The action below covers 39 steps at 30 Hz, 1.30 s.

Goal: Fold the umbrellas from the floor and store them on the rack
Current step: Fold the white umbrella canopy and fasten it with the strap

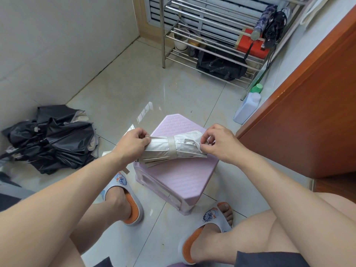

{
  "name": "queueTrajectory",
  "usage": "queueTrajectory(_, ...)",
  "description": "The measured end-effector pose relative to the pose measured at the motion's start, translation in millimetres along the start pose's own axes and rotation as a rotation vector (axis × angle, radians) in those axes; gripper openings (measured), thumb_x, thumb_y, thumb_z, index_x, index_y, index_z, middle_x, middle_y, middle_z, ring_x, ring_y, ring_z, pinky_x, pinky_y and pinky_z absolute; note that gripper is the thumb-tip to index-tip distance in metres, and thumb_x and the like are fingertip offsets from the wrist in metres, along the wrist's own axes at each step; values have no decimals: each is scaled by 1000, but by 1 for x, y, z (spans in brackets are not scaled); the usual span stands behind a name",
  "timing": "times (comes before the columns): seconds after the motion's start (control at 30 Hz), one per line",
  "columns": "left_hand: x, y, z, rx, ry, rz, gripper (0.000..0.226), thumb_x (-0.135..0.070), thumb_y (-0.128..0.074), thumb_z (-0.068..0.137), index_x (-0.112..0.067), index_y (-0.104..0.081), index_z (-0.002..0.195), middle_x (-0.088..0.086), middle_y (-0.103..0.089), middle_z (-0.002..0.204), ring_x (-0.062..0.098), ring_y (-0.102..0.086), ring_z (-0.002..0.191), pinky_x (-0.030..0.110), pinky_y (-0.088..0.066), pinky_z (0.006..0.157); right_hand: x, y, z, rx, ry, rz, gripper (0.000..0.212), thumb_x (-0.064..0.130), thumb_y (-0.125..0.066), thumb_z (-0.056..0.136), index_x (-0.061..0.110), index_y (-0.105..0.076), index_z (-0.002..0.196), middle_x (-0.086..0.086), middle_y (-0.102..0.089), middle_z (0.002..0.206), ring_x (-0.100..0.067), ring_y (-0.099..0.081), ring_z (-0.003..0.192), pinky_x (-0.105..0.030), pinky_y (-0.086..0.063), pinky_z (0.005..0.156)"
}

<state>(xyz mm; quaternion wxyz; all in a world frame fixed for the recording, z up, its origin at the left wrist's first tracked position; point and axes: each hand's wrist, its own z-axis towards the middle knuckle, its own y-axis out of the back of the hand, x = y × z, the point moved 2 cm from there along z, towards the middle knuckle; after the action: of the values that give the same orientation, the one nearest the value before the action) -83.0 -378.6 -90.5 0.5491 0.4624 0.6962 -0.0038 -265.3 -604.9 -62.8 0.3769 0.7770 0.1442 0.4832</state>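
Beige umbrella (173,149) strapped, lying on pink stool (179,176); left hand (133,140) and right hand (217,142) pinching its ends. Risk: loose pleats slipping out, bundle unrolling before rack (208,31).

A single wide-angle view from the person's head looks forward and steeply down, close over the forearms and both knees at the bottom of the frame. The tiled floor (134,89) fills the centre, a wall runs along the upper left, and the metal rack (212,35) stands farther off at the top right, its lines bent by the lens
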Motion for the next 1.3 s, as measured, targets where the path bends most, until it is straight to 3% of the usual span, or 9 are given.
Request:
queueTrajectory(0.2,0,1,1,7,0,8,11,-21,-61,98,-19,-65,87,2,-66,84,19,-54,71,33,-41,66,-3,-1,1,14,49,-37,19,13,-62,95,26,-64,82,9,-55,103,-7,-56,83,-23,-42,80)
queueTrajectory(0.37,1,2,0,8,-1,15,12,-22,-60,99,-20,-65,88,1,-67,85,19,-54,70,32,-42,65,-3,0,2,35,17,5,21,5,-60,97,20,-65,84,3,-56,109,-9,-52,86,-5,-34,73)
queueTrajectory(0.57,1,3,3,10,76,-67,13,-23,-62,98,-19,-62,85,0,-60,76,20,-48,66,32,-35,58,0,7,-1,13,-29,47,24,4,-52,99,16,-67,85,-1,-62,111,-13,-55,97,1,-33,74)
queueTrajectory(0.67,1,3,3,16,99,-98,14,-21,-61,97,-20,-61,83,1,-60,77,20,-48,67,32,-35,59,5,8,-3,-5,-68,85,19,17,-54,101,14,-70,93,3,-61,108,-8,-55,88,-2,-36,71)
queueTrajectory(0.77,-3,3,1,24,92,-122,16,-19,-60,97,-21,-58,80,-1,-56,74,19,-45,64,31,-32,55,7,1,-2,12,-65,75,16,38,-67,94,27,-66,82,9,-54,103,-6,-56,84,-18,-43,75)
queueTrajectory(0.9,-5,0,-3,-44,112,-52,15,-19,-61,96,-19,-58,81,1,-56,74,21,-46,64,31,-33,54,9,-5,7,-35,-149,60,24,26,-68,95,26,-61,72,2,-57,99,-17,-56,86,-28,-40,76)
queueTrajectory(1.07,-13,-5,-4,-105,138,69,11,-17,-57,96,-17,-58,85,0,-57,83,26,-52,84,34,-34,59,8,-7,13,-47,-328,183,20,28,-73,92,13,-68,80,1,-61,72,-17,-54,70,-27,-39,59)
queueTrajectory(1.2,-16,-5,-8,-129,-128,236,8,-22,-54,97,-21,-55,105,1,-53,111,26,-55,105,37,-43,88,6,-7,16,-151,-304,76,13,25,-72,89,22,-62,82,7,-63,81,-20,-60,80,-29,-42,69)
queueTrajectory(1.3,-9,-6,-15,-69,-361,357,9,-31,-61,97,-27,-60,105,-3,-47,119,22,-47,116,39,-40,101,2,-3,14,-197,-201,83,20,12,-64,90,27,-55,81,5,-62,85,-24,-62,83,-33,-47,74)
